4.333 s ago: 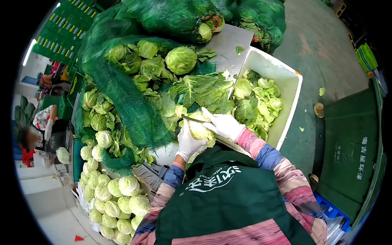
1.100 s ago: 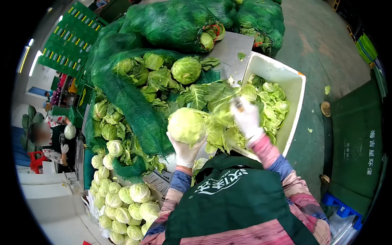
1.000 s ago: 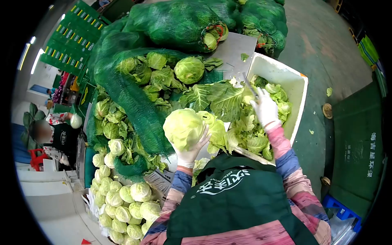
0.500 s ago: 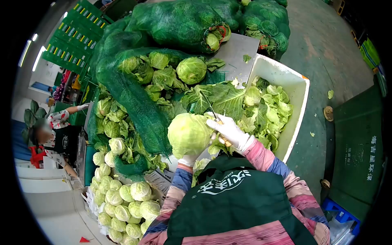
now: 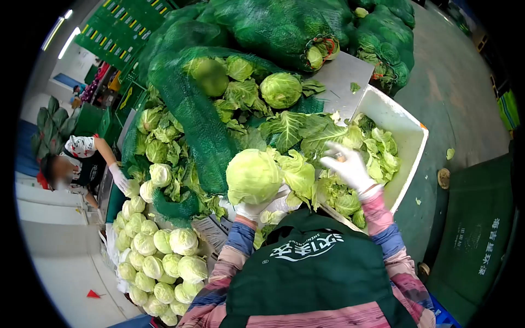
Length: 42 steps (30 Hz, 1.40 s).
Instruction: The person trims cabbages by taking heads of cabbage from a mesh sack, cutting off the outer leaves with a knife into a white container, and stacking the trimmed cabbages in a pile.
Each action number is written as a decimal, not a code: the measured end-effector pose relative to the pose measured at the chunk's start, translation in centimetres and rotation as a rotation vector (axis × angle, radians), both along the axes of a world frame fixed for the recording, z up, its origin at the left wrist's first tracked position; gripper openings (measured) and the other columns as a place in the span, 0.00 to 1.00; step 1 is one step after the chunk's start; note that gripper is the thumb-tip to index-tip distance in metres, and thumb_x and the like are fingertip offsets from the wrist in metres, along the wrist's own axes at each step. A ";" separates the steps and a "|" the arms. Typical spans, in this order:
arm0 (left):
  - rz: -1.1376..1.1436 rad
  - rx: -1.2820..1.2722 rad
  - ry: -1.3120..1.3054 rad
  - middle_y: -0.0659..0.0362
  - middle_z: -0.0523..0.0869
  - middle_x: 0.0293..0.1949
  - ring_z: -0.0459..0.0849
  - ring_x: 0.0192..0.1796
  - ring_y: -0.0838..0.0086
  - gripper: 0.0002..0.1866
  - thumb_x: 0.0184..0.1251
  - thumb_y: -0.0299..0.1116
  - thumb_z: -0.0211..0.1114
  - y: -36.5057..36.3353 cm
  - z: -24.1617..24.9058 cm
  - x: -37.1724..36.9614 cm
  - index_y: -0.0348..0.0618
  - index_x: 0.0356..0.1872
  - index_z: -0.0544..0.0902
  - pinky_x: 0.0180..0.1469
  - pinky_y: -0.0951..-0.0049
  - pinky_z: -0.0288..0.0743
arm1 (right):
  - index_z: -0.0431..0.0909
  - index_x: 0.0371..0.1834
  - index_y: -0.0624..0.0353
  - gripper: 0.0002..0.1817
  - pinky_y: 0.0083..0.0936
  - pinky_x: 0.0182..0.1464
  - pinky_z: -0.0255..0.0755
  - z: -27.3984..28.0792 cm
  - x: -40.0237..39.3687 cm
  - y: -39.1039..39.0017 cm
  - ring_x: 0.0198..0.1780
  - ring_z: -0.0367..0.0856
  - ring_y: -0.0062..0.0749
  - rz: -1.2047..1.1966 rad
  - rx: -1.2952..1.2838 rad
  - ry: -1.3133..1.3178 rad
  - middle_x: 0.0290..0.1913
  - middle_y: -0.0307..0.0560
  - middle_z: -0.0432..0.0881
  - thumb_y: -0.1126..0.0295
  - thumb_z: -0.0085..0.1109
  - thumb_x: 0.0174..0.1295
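Observation:
In the head view, my left hand (image 5: 253,210), in a white glove, cups a pale green cabbage (image 5: 251,177) from below. A peeled outer leaf (image 5: 298,176) stands away from the right side of this cabbage. My right hand (image 5: 353,168), also gloved, is apart from the cabbage, over the near left edge of a white foam box (image 5: 407,117). A bit of the brown wooden handle of a knife (image 5: 340,157) shows between its fingers; the blade cannot be made out. Loose leaves (image 5: 380,150) fill the box beneath and beside that hand.
Trimmed cabbages (image 5: 164,262) are piled at the lower left. An opened green net bag (image 5: 202,131) with untrimmed cabbages (image 5: 280,90) lies ahead, with full net bags (image 5: 273,27) behind. Another person's gloved hand (image 5: 119,177) touches the pile's far end. A green bin (image 5: 473,229) stands right.
My right hand has moved right, away from the cabbage. An outer leaf now hangs off the cabbage's right side. The other person's hand has come down to the cabbage pile.

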<state>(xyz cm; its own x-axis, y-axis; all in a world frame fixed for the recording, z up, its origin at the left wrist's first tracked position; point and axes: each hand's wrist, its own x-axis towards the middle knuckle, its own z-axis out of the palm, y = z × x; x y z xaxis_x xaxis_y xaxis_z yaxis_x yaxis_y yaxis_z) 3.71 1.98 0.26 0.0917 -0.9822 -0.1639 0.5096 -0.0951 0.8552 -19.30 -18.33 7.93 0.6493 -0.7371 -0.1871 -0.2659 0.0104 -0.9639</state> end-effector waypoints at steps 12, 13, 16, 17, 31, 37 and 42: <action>0.327 0.236 0.321 0.51 0.77 0.62 0.78 0.61 0.60 0.38 0.71 0.65 0.45 -0.8 3.0 1.7 0.44 0.68 0.69 0.65 0.59 0.71 | 0.76 0.44 0.64 0.16 0.14 0.17 0.62 7.2 -0.6 2.1 0.16 0.70 0.13 0.190 0.557 -0.234 0.21 0.36 0.77 0.68 0.69 0.58; 0.367 0.253 0.380 0.51 0.77 0.62 0.78 0.61 0.60 0.37 0.71 0.65 0.45 -0.9 3.3 1.1 0.45 0.67 0.70 0.65 0.59 0.71 | 0.77 0.45 0.64 0.17 0.17 0.19 0.65 7.3 -2.1 0.6 0.18 0.73 0.17 0.143 0.527 -0.145 0.23 0.39 0.78 0.67 0.69 0.57; 0.420 0.247 0.532 0.51 0.78 0.61 0.78 0.60 0.60 0.36 0.71 0.65 0.45 -0.4 1.8 0.5 0.47 0.66 0.72 0.64 0.58 0.72 | 0.79 0.49 0.65 0.22 0.28 0.31 0.74 2.1 -4.9 -3.0 0.28 0.80 0.30 0.020 -0.547 0.353 0.30 0.47 0.81 0.65 0.70 0.54; 0.427 0.227 0.620 0.51 0.78 0.61 0.78 0.60 0.60 0.35 0.71 0.65 0.45 -0.5 1.0 0.4 0.48 0.65 0.72 0.64 0.58 0.72 | 0.80 0.53 0.64 0.27 0.32 0.38 0.75 1.7 -4.5 -2.8 0.35 0.82 0.36 -0.059 -0.621 0.514 0.37 0.53 0.83 0.62 0.72 0.52; 0.236 0.332 0.492 0.51 0.76 0.63 0.77 0.62 0.58 0.40 0.66 0.69 0.48 -1.6 1.6 -0.7 0.47 0.66 0.71 0.66 0.55 0.69 | 0.75 0.30 0.56 0.11 0.13 0.17 0.57 4.4 1.2 5.3 0.15 0.67 0.11 0.319 0.632 -0.138 0.20 0.33 0.74 0.68 0.69 0.58; 0.258 0.204 0.781 0.54 0.63 0.72 0.62 0.72 0.50 0.50 0.53 0.79 0.52 -0.3 0.7 -1.7 0.59 0.73 0.61 0.68 0.35 0.55 | 0.79 0.48 0.63 0.18 0.20 0.27 0.73 -2.9 -5.4 -1.8 0.23 0.79 0.20 -0.068 -0.769 0.398 0.32 0.43 0.84 0.63 0.66 0.60; 0.336 0.160 0.713 0.54 0.60 0.74 0.57 0.74 0.50 0.47 0.57 0.74 0.53 0.2 -1.8 -0.9 0.58 0.73 0.60 0.70 0.36 0.52 | 0.77 0.54 0.66 0.21 0.19 0.29 0.73 -4.3 -2.2 1.0 0.23 0.79 0.21 0.034 0.056 0.101 0.30 0.44 0.83 0.61 0.61 0.66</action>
<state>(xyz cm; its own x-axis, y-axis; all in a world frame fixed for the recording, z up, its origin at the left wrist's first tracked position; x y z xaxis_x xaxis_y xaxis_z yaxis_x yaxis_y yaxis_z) 2.81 2.20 -1.54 0.1985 -0.8803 -0.4309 0.9510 0.0665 0.3021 -21.49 -17.36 3.60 0.6494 -0.7017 -0.2929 -0.3628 0.0525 -0.9304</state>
